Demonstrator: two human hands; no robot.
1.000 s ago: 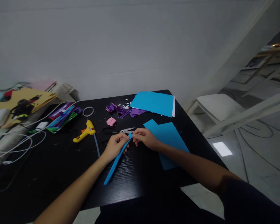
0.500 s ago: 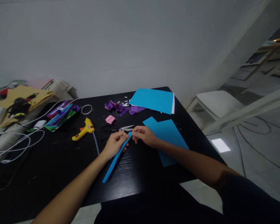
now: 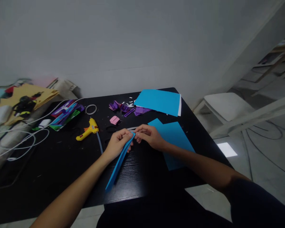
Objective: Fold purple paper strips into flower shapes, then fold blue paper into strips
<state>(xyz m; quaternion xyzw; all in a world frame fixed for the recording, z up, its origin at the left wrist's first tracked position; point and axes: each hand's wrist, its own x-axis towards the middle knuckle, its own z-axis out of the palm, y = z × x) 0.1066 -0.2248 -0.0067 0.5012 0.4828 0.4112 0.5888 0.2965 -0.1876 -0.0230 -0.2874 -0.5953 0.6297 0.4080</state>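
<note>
Blue strip [image 3: 118,164], folded paper, layers gaping low down, over black table [image 3: 61,164]. L hand [image 3: 118,144] clamped on its top end; R hand [image 3: 150,136] at same end, fingertips bunched, can't tell if gripping. L of strip: yellow plastic glue gun [image 3: 90,129]. Beyond: scissors [image 3: 111,128], mostly hidden from me by hands; crumpled purple scraps [image 3: 142,110]. R: flat notched sheet [image 3: 178,137], R forearm [image 3: 194,158] across it.

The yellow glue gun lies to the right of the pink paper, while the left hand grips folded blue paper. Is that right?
No: the yellow glue gun lies to the left of the pink paper, as the head view shows. The left hand does grip folded blue paper.
</note>
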